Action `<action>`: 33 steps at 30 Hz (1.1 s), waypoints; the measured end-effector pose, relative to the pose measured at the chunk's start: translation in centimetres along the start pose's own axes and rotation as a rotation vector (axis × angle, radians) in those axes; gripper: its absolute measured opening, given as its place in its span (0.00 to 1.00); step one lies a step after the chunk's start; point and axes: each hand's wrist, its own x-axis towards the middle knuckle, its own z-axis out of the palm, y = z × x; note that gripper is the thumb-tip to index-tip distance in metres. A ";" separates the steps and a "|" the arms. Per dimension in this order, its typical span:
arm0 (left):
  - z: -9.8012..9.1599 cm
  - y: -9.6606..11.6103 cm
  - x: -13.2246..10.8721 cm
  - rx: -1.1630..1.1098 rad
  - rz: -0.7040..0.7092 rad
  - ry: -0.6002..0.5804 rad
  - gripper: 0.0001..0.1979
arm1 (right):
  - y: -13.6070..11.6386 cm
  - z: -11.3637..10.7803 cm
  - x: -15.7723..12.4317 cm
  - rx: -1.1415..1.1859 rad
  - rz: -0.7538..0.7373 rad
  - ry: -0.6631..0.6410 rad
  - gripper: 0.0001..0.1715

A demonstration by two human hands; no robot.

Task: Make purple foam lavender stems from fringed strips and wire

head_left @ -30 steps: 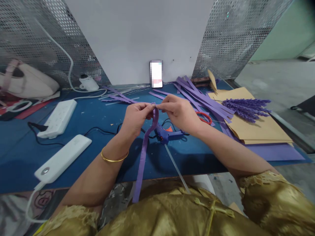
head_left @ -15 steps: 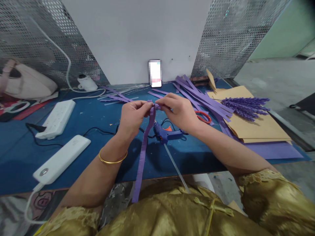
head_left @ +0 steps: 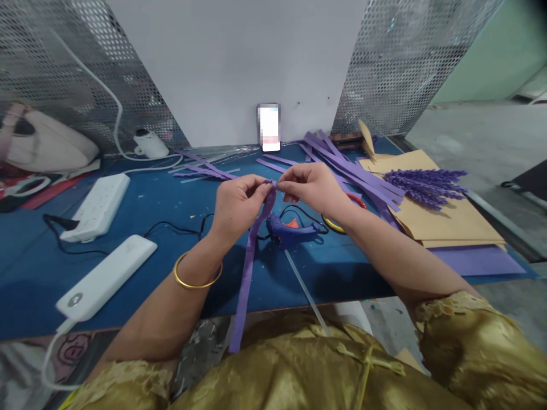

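Note:
Both hands meet above the blue table [head_left: 171, 199]. My left hand [head_left: 237, 205] pinches the top end of a long purple strip [head_left: 248, 267], which hangs down past the table's front edge to my lap. My right hand [head_left: 310, 188] is closed in a pinch on the same top end, fingertip to fingertip with the left. A blue glue gun [head_left: 290, 232] with a clear glue stick lies on the table just below the hands. A gold bangle [head_left: 197, 273] is on my left wrist.
More purple strips [head_left: 350, 165] fan out at the back right beside a purple lavender bundle [head_left: 427, 185] on brown paper [head_left: 453, 222]. Red scissors [head_left: 352, 199], a phone [head_left: 269, 126], two white power strips [head_left: 99, 206] [head_left: 106, 279] with cables, and a pink bag [head_left: 43, 142] lie around.
Both hands have kept pinching the strip's top end, shifting slightly right and working it between the fingertips. The strip hangs as before.

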 end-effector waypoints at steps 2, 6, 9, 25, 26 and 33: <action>0.0 -0.1 0.0 0.054 0.039 -0.005 0.09 | 0.0 0.0 0.1 0.038 0.032 -0.011 0.05; 0.0 -0.2 0.0 0.108 0.081 -0.020 0.09 | 0.1 -0.1 0.2 0.109 0.092 -0.040 0.06; 0.0 -0.2 0.0 0.121 0.081 -0.030 0.08 | 0.1 -0.1 0.2 0.145 0.117 -0.050 0.07; 0.1 -0.1 0.2 0.037 0.010 -0.039 0.09 | 0.6 -0.1 0.5 0.299 0.148 -0.055 0.08; 0.2 -0.1 0.1 -0.011 -0.014 -0.030 0.09 | 0.6 0.0 0.6 0.331 0.154 -0.054 0.09; 0.5 0.2 0.0 -0.518 -0.289 -0.152 0.13 | 0.5 0.2 0.5 0.362 0.074 0.018 0.06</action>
